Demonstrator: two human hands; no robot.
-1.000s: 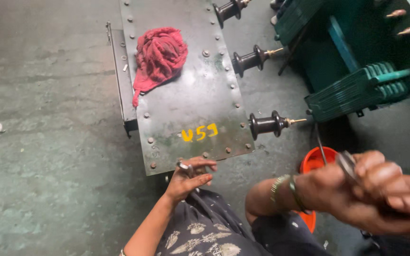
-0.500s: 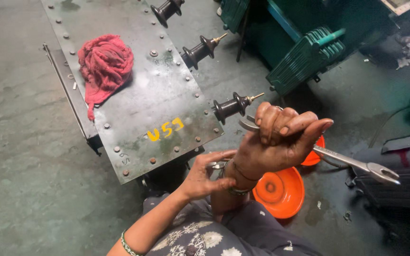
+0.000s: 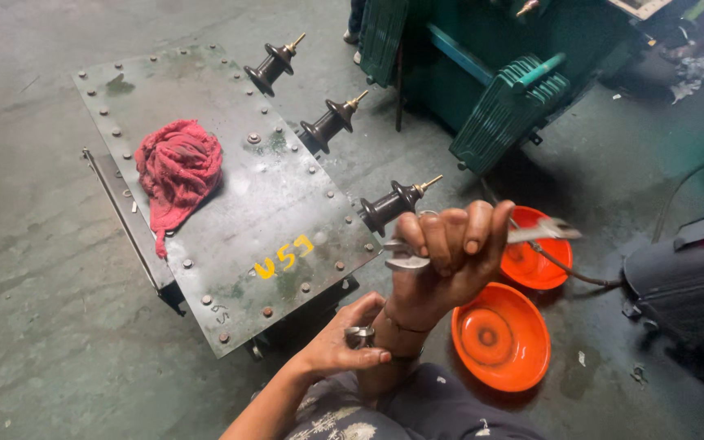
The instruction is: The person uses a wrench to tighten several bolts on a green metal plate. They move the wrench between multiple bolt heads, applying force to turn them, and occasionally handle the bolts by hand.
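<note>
Head view: right hand [image 3: 450, 253] clenched round spanner [image 3: 531, 236], left hand [image 3: 344, 342] pinching a small metal fitting [image 3: 360, 336] at the grey lid's [image 3: 279, 204] near corner; lid bolts seated, red rag [image 3: 177, 171] lying on it.

Rag [image 3: 177, 169] on the bolted metal cover [image 3: 279, 204], three insulators [image 3: 332, 124] along its right edge, two bowls [image 3: 500, 336] on the floor right of it, finned tank [image 3: 508, 106] behind them

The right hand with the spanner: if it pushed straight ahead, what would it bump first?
Probably the nearest dark insulator, just beyond the right hand and its spanner; depth is unclear.
</note>
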